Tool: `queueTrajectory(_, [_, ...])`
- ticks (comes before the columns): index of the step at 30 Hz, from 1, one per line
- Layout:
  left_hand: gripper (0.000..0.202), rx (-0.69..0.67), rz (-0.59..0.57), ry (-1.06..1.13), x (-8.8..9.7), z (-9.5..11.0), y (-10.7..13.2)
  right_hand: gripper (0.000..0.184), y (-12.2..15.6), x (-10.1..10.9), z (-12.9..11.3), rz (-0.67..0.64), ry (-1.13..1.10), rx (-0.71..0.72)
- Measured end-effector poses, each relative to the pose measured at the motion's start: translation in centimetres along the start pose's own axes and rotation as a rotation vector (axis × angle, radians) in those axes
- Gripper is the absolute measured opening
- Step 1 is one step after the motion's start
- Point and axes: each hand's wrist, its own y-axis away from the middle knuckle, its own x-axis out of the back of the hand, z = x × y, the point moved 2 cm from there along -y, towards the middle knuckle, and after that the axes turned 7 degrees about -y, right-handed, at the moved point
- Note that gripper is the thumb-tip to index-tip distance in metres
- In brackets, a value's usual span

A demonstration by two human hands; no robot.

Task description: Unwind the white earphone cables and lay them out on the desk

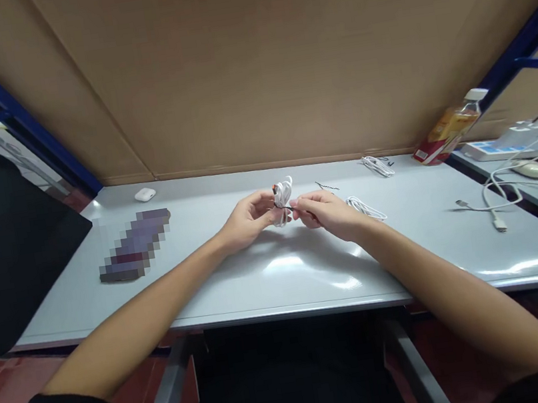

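A coiled white charging cable (283, 192) is held above the middle of the table, and an orange spot shows at its connector. My left hand (253, 219) is closed around the coil from the left. A thin black twist tie (284, 207) runs around the bundle. My right hand (324, 212) pinches the end of this tie at the coil's right side. Behind my right hand, more black twist ties (327, 186) lie on the table. Another coiled white cable (366, 208) rests just right of that hand, partly hidden by it.
A bundled white cable (378, 166) lies farther back, near a tilted drink bottle (453, 127). Loose white cables (495, 194) spread over the right side of the table (272, 288). At left are a white earbud case (145, 194), a pixelated dark object (137, 245) and a black chair back (7, 247).
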Motion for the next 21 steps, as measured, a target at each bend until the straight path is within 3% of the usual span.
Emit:
queueTrajectory(5, [0.035, 0.099, -0.149, 0.2, 0.5, 0.2, 0.3, 0.04, -0.2, 0.6, 0.3, 0.049, -0.037, 0.022])
queueTrajectory(9, [0.057, 0.139, -0.17, 0.222, 0.8, 0.5, 0.5, 0.037, -0.7, 2.3, 0.6, 0.258, -0.02, 0.055])
queueTrajectory(12, [0.069, 0.207, -0.047, 0.062, 0.6, 0.2, 0.4, 0.036, -1.1, 4.6, 0.5, 0.499, -0.032, 0.129])
queueTrajectory(15, [0.059, 0.287, 0.081, -0.192, 0.3, -0.4, 0.3, 0.035, -1.2, 6.6, 0.4, 0.669, -0.043, 0.15])
queueTrajectory(18, [0.053, 0.256, 0.024, -0.375, -0.3, -0.4, 0.5, 0.036, -1.2, 6.8, 0.4, 0.653, -0.041, 0.161])
queueTrajectory(21, [0.049, 0.172, -0.072, -0.406, -0.8, 0.6, 1.0, 0.037, -0.9, 4.7, 0.4, 0.482, 0.009, 0.16])
